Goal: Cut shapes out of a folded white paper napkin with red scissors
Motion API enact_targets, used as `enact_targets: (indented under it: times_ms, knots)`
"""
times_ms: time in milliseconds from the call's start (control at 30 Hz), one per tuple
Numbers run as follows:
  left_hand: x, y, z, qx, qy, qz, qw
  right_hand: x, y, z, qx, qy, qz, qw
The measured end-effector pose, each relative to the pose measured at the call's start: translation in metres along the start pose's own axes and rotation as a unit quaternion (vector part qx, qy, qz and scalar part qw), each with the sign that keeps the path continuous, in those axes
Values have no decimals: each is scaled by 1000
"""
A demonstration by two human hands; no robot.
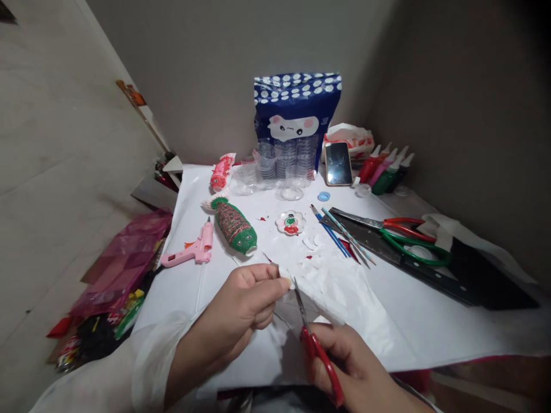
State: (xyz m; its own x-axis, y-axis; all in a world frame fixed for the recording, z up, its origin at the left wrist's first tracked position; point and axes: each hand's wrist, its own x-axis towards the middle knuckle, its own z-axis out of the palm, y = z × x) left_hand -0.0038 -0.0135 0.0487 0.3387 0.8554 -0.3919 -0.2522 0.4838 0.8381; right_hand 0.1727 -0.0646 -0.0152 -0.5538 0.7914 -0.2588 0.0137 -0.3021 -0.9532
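Between thumb and fingers, my left hand [253, 295] pinches a small white piece [287, 277], thin like paper or fabric; most of it is hidden by the fingers. My right hand [344, 355] grips red-handled scissors [316, 350] whose blade tips touch or nearly touch the piece's right edge. Beyond my left hand lies a green fish figure [235, 225] with a red speckled body and a pale fringed tail. A smaller red and white fish [222, 173] sits farther back. White offcuts [316, 242] are scattered past the scissors.
Left on the white-covered table [172, 298] lies a pink glue gun [193, 246]. A paint palette [291, 222] is mid-table, with paintbrushes [331, 232] beside it. Large scissors [400, 229] rest at right. A blue bag [297, 109], clear cups [286, 163], a phone [338, 164] and paint bottles [390, 172] stand behind.
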Motion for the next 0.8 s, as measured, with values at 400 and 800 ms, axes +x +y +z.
enact_targets:
  times_ms: [400,800]
  knots:
    - [0,-2,1,43,19,21,999,-7,-8,-8,6,-12,19,1000]
    - [-1,1,-6,120,-12,17,993,-17,-9,-14,-42,-15,115,992]
